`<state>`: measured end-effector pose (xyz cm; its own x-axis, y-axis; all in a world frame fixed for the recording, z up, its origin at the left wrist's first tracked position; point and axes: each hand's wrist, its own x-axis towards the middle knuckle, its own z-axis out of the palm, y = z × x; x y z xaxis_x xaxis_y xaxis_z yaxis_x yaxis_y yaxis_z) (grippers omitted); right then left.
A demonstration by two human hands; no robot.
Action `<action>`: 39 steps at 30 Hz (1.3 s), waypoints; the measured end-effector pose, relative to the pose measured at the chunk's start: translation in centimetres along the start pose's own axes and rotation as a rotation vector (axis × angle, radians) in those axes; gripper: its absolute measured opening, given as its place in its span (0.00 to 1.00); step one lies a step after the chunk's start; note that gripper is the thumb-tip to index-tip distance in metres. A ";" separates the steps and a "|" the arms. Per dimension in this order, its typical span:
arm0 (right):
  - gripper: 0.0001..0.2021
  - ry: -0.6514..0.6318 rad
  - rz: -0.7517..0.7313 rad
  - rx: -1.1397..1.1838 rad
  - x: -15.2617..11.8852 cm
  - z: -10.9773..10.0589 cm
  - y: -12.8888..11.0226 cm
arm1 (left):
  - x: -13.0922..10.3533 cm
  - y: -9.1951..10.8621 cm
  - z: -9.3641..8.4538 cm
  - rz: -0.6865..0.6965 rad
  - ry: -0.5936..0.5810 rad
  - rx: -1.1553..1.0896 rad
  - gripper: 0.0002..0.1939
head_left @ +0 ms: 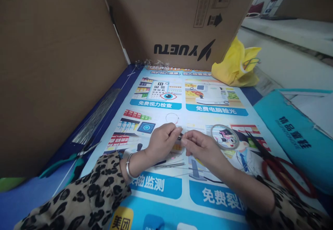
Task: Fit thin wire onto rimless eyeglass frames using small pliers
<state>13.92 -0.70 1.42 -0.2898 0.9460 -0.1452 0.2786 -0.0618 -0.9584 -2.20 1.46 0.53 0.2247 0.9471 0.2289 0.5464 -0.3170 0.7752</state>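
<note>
Over the middle of the printed poster (184, 119), my left hand (162, 141) and my right hand (199, 146) almost meet. Both are closed in a pinch around a small dark object (180, 137) between their fingertips; it is too small to identify. A thin wire loop (172, 118) rises just above the left fingertips. Several thin wire pieces (169, 165) lie on the poster below the hands. Right of my right hand sits a roll of clear tape (212, 133).
Teal-handled pliers (76, 159) and a bundle of thin wires (97, 117) lie left. Red-handled scissors (281, 171), a teal box (293, 136) and a yellow bag (235, 65) are on the right. Cardboard walls (177, 18) stand behind, with small wire pieces (161, 64) at their foot.
</note>
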 end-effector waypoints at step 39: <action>0.13 0.096 0.012 -0.140 0.2 0.0 1.1 | 0.6 -1.0 0.0 0.132 -0.101 -0.104 0.09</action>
<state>14.20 -0.54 0.30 -0.1989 0.9719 -0.1257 0.4086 -0.0343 -0.9121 -2.61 2.38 -0.09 0.3719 0.8863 0.2761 0.4216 -0.4263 0.8003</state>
